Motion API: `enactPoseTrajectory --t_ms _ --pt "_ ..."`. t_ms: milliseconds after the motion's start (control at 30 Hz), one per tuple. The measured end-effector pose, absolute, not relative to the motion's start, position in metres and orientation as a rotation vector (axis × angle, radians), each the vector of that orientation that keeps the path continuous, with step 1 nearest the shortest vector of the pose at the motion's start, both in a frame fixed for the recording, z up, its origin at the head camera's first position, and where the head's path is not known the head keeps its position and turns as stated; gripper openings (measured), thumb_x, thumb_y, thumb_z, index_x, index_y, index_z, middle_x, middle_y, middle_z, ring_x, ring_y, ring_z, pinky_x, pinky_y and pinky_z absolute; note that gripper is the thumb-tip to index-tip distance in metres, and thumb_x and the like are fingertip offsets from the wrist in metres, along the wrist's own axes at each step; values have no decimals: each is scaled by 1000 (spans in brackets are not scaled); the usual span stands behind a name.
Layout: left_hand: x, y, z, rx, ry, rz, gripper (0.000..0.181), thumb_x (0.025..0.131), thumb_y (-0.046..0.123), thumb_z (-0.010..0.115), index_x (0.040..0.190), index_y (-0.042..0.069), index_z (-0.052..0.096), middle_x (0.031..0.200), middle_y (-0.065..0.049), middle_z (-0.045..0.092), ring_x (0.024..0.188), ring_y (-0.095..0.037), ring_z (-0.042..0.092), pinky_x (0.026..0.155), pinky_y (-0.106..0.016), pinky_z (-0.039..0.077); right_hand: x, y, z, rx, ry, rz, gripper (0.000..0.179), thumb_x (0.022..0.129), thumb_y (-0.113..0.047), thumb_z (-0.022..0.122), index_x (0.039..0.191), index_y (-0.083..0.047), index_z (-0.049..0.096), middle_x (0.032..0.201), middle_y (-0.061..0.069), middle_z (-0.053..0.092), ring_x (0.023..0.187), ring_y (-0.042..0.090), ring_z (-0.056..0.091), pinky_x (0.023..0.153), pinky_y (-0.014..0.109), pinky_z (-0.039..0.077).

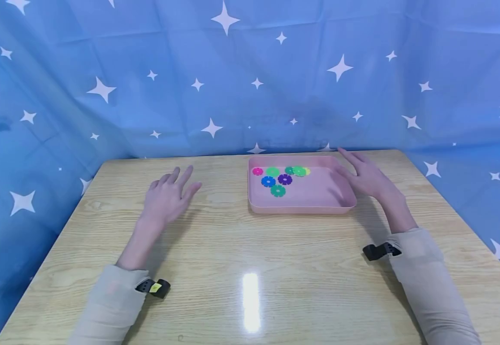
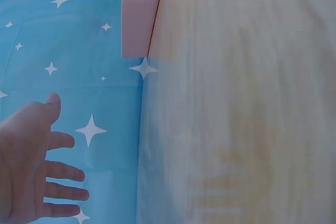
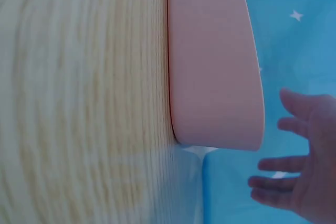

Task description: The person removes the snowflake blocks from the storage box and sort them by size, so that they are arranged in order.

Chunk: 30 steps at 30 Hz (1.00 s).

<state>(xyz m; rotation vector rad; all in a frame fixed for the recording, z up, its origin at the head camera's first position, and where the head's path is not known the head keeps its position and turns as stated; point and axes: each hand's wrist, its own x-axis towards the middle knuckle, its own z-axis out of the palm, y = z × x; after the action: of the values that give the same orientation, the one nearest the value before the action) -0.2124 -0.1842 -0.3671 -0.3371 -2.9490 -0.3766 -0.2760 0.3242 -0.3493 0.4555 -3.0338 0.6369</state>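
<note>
A shallow pink tray (image 1: pixel 301 210) stands at the back of the table, right of the middle. In its left half lie several flat notched discs, among them a pink disc (image 1: pixel 257 171), a blue disc (image 1: pixel 268 181), a purple disc (image 1: pixel 284 179) and a green disc (image 1: pixel 277 190). A yellow disc (image 1: pixel 307 171) is partly covered by a light green one. My right hand (image 1: pixel 368 175) hovers by the tray's right end, fingers spread and holding nothing. Over the table to the left, apart from the tray, my left hand (image 1: pixel 165 199) has its fingers extended with nothing in them.
The wooden table (image 1: pixel 215 268) reaches back to a blue curtain (image 1: pixel 168 62) with white stars. A bright light reflection (image 1: pixel 251 303) shows on the tabletop near the front. Each sleeve carries a black wrist camera (image 1: pixel 160 288).
</note>
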Motion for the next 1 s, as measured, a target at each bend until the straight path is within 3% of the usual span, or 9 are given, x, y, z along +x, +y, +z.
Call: enactPoseTrajectory --t_ms 233,367,500,667,1000 --pt "-212 -167 -363 -373 -2955 -513 75 104 64 25 157 12 35 152 -25 41 138 -48 40 110 -65 30 -276 329 -353 450 -3018 756 70 108 -45 40 162 -9 14 159 33 19 129 58 41 108 69 28" --pt "-214 -156 -364 -419 -2931 -556 74 105 62 28 155 9 39 148 -25 46 136 -46 43 108 -63 34 -277 331 -355 465 -3003 809 66 109 -35 41 160 -2 16 154 37 26 125 59 45 105 68 34" --pt "-213 -144 -364 -488 -2906 -588 68 106 57 33 152 7 43 145 -24 50 133 -45 47 106 -61 38 -278 335 -359 453 -2982 843 65 109 -34 41 158 3 19 138 41 40 117 56 51 95 66 41" --pt "-215 -130 -367 -561 -2857 -658 63 107 51 38 148 4 48 141 -24 54 129 -43 52 105 -57 42 -281 339 -364 444 -2983 868 63 110 -32 41 155 7 23 117 36 57 95 46 64 83 57 50" --pt "-220 -105 -370 -652 -2785 -720 57 108 44 43 144 1 51 136 -23 58 123 -40 57 103 -53 45 -284 340 -368 410 -3029 873 62 109 -34 43 152 8 28 98 26 64 78 34 63 72 42 47"
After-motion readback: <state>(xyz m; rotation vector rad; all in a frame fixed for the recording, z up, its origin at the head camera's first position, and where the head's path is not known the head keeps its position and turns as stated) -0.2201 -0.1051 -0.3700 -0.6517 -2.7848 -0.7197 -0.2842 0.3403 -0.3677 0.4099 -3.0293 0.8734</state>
